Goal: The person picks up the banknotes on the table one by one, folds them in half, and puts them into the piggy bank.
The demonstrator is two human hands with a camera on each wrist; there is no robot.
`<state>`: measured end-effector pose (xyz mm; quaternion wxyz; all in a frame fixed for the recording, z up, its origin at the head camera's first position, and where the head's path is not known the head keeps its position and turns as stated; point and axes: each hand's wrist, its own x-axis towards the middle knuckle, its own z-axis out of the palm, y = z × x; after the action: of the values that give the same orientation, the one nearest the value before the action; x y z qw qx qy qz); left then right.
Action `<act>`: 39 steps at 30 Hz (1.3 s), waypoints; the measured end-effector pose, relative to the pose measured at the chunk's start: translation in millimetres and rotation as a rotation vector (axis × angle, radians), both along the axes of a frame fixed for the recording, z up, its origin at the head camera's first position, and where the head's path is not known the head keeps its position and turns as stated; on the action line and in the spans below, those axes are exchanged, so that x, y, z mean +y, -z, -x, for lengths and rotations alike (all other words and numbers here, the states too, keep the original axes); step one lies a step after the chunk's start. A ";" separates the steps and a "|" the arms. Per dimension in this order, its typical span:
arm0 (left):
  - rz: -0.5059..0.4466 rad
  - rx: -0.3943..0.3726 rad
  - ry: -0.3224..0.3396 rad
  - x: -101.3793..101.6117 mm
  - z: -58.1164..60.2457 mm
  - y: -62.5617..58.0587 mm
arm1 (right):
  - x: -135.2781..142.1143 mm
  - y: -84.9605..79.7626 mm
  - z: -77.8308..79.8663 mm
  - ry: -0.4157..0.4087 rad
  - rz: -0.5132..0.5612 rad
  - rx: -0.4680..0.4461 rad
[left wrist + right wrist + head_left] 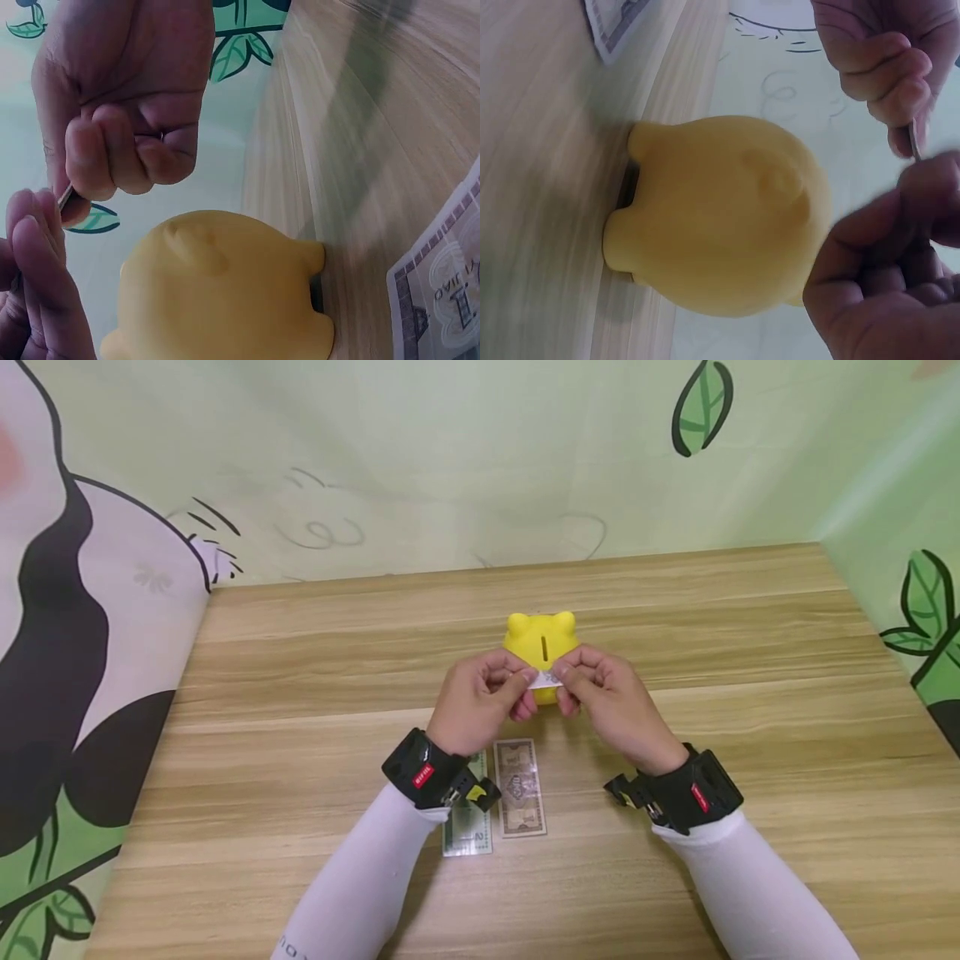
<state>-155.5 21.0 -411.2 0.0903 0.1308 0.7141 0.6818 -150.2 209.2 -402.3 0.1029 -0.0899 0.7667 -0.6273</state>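
Note:
Between both hands is a narrow, pale folded banknote (546,679) with faint print. My left hand (483,700) pinches its left end between thumb and fingers, and my right hand (613,703) pinches the right end. Just behind and partly below them stands a yellow piggy bank (527,637), upright, with a dark slot on top between its ears. The hands cover part of its front. In the left wrist view the banknote shows only as a thin edge (67,196). Apart from the hands, the piggy bank (720,217) stands on its feet in the right wrist view.
A brown banknote (520,789) lies flat on the wooden table (337,643) below the hands. Beside it lies a green banknote (467,835), partly hidden by the left wrist strap (427,768). A printed cloth backdrop (450,460) rises behind the table.

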 end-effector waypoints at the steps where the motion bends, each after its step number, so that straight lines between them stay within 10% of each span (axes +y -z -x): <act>1: -0.009 0.001 0.008 0.5 0.3 0.3 | -0.2 -0.5 -0.2 0.007 -0.005 0.012; 13: -0.070 -0.054 0.109 5.4 -0.1 1.5 | -1.9 -1.4 -0.9 0.081 -0.002 0.069; 39: -0.145 -0.077 0.077 3.9 1.8 -2.3 | -0.2 -1.3 -0.9 0.073 0.091 0.054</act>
<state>-157.3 24.9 -408.9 0.1341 0.1381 0.6533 0.7322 -149.3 209.0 -401.0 0.0548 -0.0833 0.7426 -0.6622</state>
